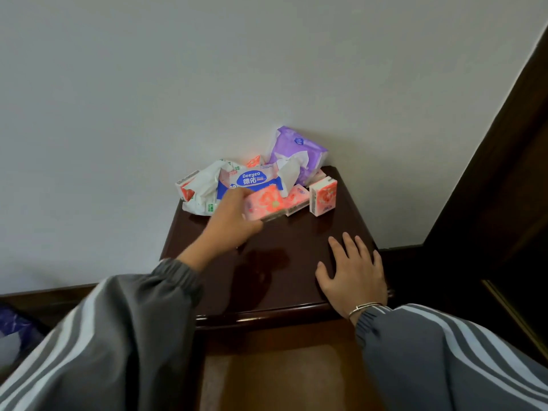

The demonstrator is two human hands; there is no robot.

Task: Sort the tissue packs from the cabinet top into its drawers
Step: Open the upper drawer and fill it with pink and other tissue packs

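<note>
Tissue packs are heaped at the back of the dark wooden cabinet top (290, 241), against the wall. My left hand (229, 223) reaches into the heap and grips a flat pink flowered pack (267, 203) at its left end. Behind it lies a blue and white wipes pack (252, 182) with a tissue sticking out. A purple pack (299, 152) leans on the wall, and a small pink pack (323, 196) stands upright at the right. My right hand (353, 274) lies flat on the cabinet top near its front right corner, holding nothing.
A crumpled white and green wrapper (203, 191) lies at the heap's left. An open drawer (284, 378) shows below the cabinet's front edge. Dark wood trim (489, 179) rises at the right. A blue object (14, 324) sits low at the left.
</note>
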